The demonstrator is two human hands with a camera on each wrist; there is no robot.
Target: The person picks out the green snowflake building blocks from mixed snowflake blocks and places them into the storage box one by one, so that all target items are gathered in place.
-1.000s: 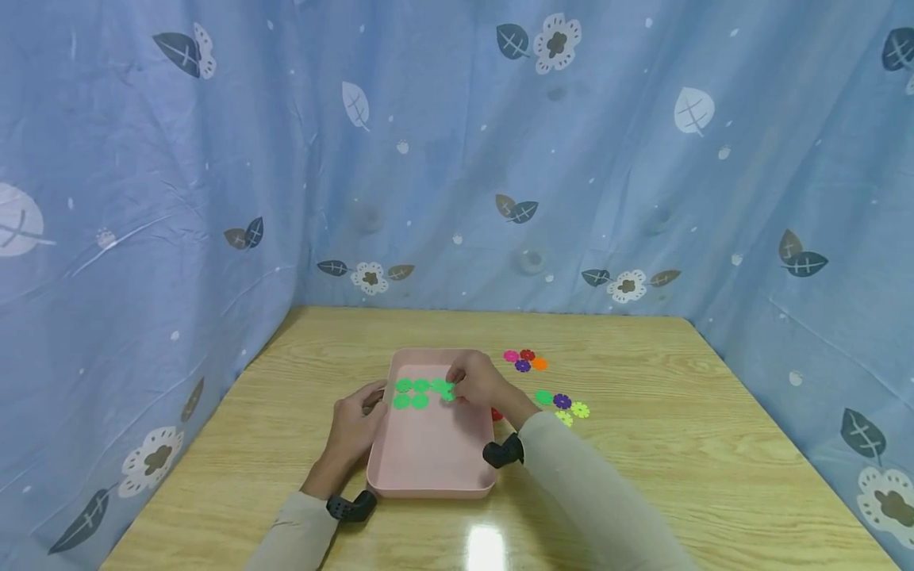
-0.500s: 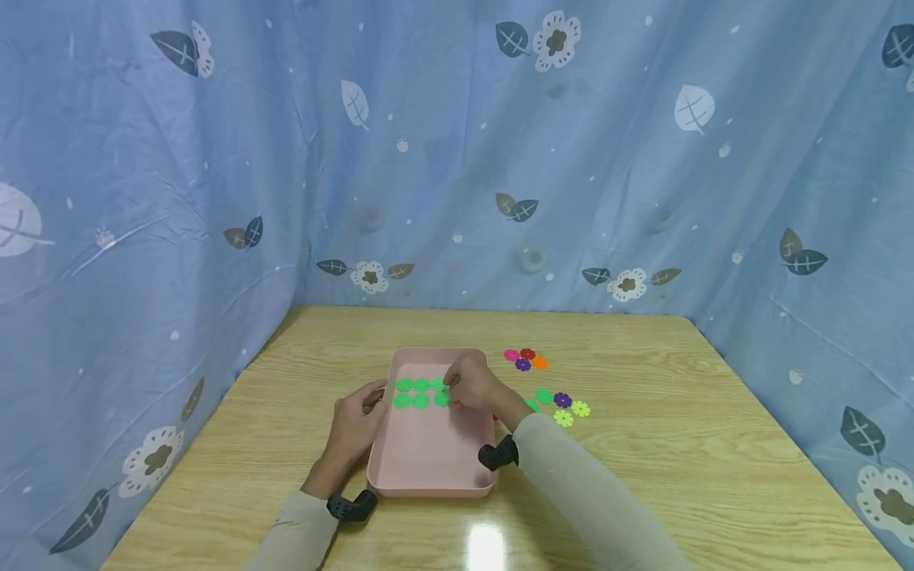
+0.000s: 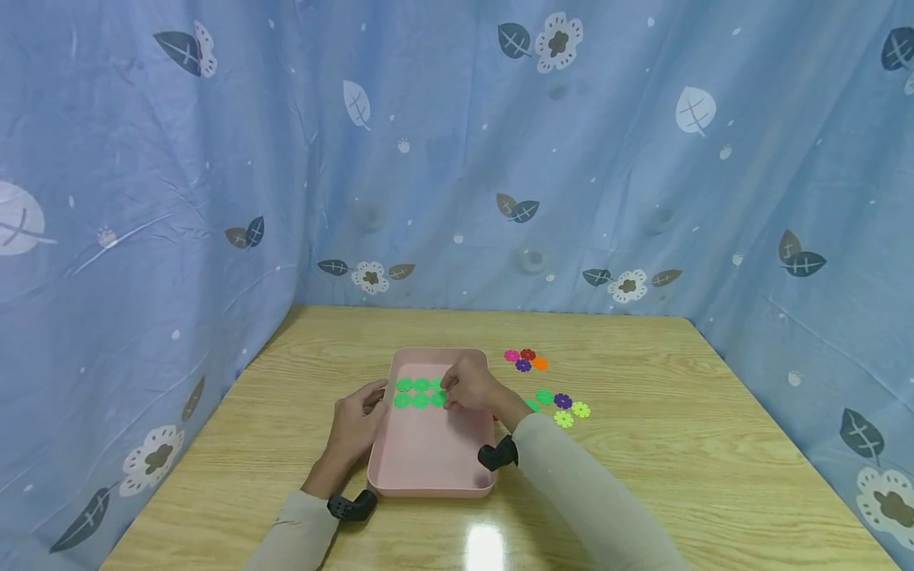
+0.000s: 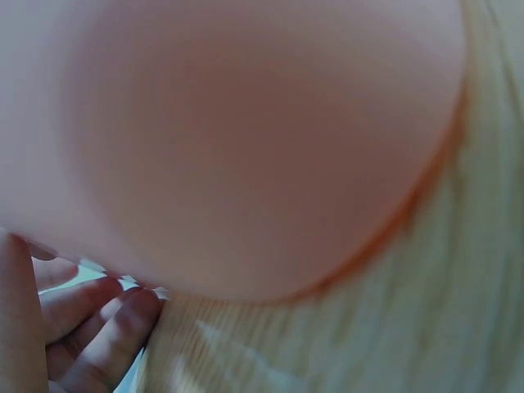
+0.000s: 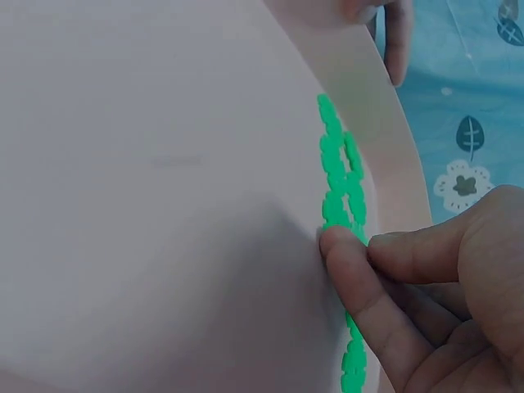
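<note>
A pink tray (image 3: 432, 460) lies on the table, with green flower-shaped discs (image 3: 421, 385) in two rows near its far end. My left hand (image 3: 355, 424) grips the tray's left side; in the right wrist view its thumb (image 5: 358, 10) is over the rim and a finger (image 5: 398, 45) is outside. My right hand (image 3: 471, 385) reaches into the tray and pinches a green disc (image 3: 438, 399) at the right end of the nearer row. In the right wrist view its index finger and thumb (image 5: 417, 252) meet at the discs, partly covering them.
Right of the tray lie loose discs: green (image 3: 545, 396), purple (image 3: 562, 401) and yellow (image 3: 563, 419). Farther back is a cluster with pink (image 3: 512, 356), red (image 3: 528, 354) and orange (image 3: 540, 364) ones. A red disc is mostly hidden by the right wrist. A blue curtain (image 3: 457, 159) surrounds the table.
My right hand has brought the tilted green disc down and slightly left, to the end of the nearer row. Another green disc shows beside the right forearm. The left hand stays put.
</note>
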